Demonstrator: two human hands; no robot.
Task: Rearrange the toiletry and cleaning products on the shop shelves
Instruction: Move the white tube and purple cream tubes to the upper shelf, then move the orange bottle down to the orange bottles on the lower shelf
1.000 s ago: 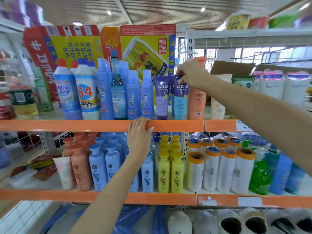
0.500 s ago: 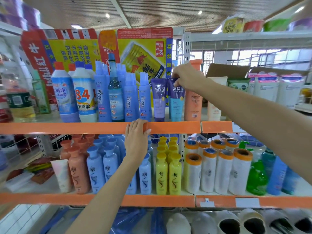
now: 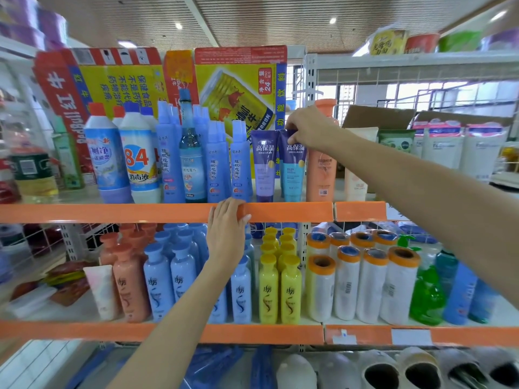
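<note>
Two hands worked: right hand (image 3: pixel 309 127) pinched the purple-and-teal plastic tube (image 3: pixel 292 169); flat left hand (image 3: pixel 226 231) rested on the orange shelf edge (image 3: pixel 112 213); rearranging seemed unfinished.

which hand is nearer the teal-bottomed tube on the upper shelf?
Right. The right hand pinches the top of the teal-bottomed tube; the left hand rests on the orange shelf edge below it.

The scene is bright and evenly lit. Round recessed ceiling lights (image 3: pixel 332 21) glow overhead, and strong daylight comes through the far windows (image 3: pixel 404 94) on the right, which are washed out to white. Shadows are soft and faint. Wide-angle distortion bends the orange shelf edges (image 3: pixel 112 213) and stretches the corners. The far left and right edges are blurred; the centre labels read sharp.
</note>
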